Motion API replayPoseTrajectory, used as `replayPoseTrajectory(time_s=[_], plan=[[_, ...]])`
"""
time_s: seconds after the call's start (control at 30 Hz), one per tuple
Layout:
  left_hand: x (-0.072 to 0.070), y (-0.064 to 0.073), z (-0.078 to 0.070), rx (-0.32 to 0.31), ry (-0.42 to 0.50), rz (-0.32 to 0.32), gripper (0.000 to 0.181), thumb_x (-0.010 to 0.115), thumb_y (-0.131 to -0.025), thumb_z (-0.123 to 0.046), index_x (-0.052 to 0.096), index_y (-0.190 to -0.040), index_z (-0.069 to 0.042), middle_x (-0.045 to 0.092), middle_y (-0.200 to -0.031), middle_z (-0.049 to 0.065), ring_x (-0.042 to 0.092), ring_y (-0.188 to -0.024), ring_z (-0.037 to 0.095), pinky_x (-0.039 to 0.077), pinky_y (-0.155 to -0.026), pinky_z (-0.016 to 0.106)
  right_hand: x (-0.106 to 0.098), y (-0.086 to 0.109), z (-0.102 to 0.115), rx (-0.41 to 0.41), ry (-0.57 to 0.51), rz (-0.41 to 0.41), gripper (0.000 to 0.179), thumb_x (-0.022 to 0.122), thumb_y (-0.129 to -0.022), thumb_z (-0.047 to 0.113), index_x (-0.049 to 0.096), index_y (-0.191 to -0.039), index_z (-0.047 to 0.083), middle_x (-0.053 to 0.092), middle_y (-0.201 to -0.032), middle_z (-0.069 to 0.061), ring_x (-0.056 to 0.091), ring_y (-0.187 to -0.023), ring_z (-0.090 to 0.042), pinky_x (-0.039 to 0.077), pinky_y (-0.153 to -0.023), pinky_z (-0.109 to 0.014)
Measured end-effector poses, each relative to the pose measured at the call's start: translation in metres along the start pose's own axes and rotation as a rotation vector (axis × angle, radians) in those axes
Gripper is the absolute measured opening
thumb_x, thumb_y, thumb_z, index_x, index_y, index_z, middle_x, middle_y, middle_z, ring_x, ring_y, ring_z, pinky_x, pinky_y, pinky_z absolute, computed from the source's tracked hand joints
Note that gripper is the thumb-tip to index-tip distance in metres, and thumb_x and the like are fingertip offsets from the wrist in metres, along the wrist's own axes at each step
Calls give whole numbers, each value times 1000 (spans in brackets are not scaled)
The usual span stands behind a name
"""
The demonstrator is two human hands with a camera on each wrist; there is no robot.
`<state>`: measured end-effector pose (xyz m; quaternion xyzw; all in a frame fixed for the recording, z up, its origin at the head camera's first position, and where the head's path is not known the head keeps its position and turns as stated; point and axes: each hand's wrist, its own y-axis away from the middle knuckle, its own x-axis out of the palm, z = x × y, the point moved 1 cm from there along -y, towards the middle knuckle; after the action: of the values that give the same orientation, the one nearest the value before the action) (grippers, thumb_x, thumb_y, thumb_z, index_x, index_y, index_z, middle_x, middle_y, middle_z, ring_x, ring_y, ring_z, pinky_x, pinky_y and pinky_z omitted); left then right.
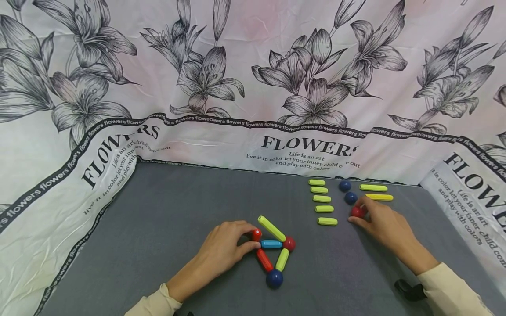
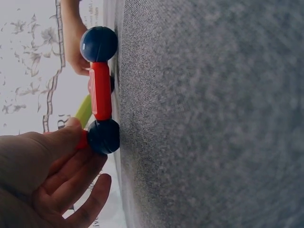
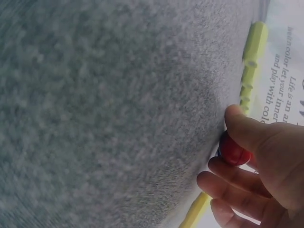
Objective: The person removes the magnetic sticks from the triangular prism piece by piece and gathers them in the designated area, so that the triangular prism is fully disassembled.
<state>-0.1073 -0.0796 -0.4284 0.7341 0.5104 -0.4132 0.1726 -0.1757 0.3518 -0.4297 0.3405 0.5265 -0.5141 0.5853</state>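
My left hand (image 1: 225, 243) pinches a short red magnetic rod (image 1: 257, 233) standing up on a navy ball (image 2: 104, 137); in the head view the fingers mostly hide that ball. From it a blue rod (image 1: 271, 244) runs to a red ball (image 1: 289, 244), and a second red rod (image 1: 264, 260) to another navy ball (image 1: 274, 279). A yellow-green rod (image 1: 282, 260) closes this triangle. One more yellow-green rod (image 1: 271, 228) rises from the red ball. At the right, my right hand (image 1: 383, 221) holds a loose red ball (image 1: 357, 212) between thumb and fingers.
Several yellow-green rods (image 1: 324, 209) lie in a column left of my right hand. Beyond it are two navy balls (image 1: 345, 186), a yellow-green rod (image 1: 373, 188) and a yellow rod (image 1: 380, 197). Flower-printed cloth (image 1: 221, 145) borders the grey table (image 1: 178, 197).
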Motion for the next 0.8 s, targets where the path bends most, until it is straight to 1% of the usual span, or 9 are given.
replayPoseTrajectory(time_s=[0.17,0.33,0.4,0.47,0.53,0.63,0.7,0.8], plan=[[1,0,1,-4,-3,12,20,86,-91,-33,79,-106,-23,76,-108,-10,71,-92,11,58,-77,37,3,-1,-1,19,12,25,38,88,-88,33,62,-107,13,69,-82,1,58,-65,-11,44,-53,-33],[2,-1,0,-10,-13,17,20,86,-91,-33,79,-107,-23,75,-107,-10,70,-91,11,58,-77,36,5,-2,-2,20,28,34,39,88,-89,33,63,-110,12,68,-84,-1,58,-67,-14,45,-53,-35],[2,-2,0,-9,-15,15,20,86,-91,-33,79,-106,-23,75,-107,-10,70,-91,11,58,-76,37,3,-1,1,11,51,22,43,88,-88,35,63,-112,10,67,-87,-4,58,-67,-16,45,-53,-36],[2,-2,-1,-8,-16,15,20,86,-91,-33,79,-106,-23,75,-108,-10,71,-92,11,58,-76,36,-1,1,8,-30,85,-31,46,89,-86,37,65,-114,8,66,-91,-7,58,-68,-18,47,-55,-40],[2,-2,-1,-7,-18,16,20,86,-91,-33,79,-106,-23,75,-108,-11,71,-92,11,58,-76,36,-5,3,21,-98,108,-109,48,91,-84,36,68,-115,6,65,-93,-8,56,-68,-19,46,-57,-42],[2,-2,-1,-8,-19,17,19,86,-90,-33,78,-105,-23,75,-108,-11,71,-93,11,58,-77,36,-11,6,51,-227,111,-226,45,92,-82,30,71,-113,5,63,-94,-7,57,-72,-20,48,-63,-45],[3,-3,-1,-10,-22,16,19,86,-90,-33,78,-105,-23,75,-108,-10,71,-94,11,58,-78,37,-13,8,74,-283,82,-247,41,91,-82,26,72,-113,7,64,-97,-6,60,-76,-21,50,-67,-46],[3,-3,0,-11,-25,17,19,86,-90,-33,78,-105,-23,75,-108,-10,71,-95,11,58,-78,36,-12,10,108,-332,34,-215,35,89,-86,27,73,-113,11,67,-102,-2,65,-84,-20,55,-73,-46]])
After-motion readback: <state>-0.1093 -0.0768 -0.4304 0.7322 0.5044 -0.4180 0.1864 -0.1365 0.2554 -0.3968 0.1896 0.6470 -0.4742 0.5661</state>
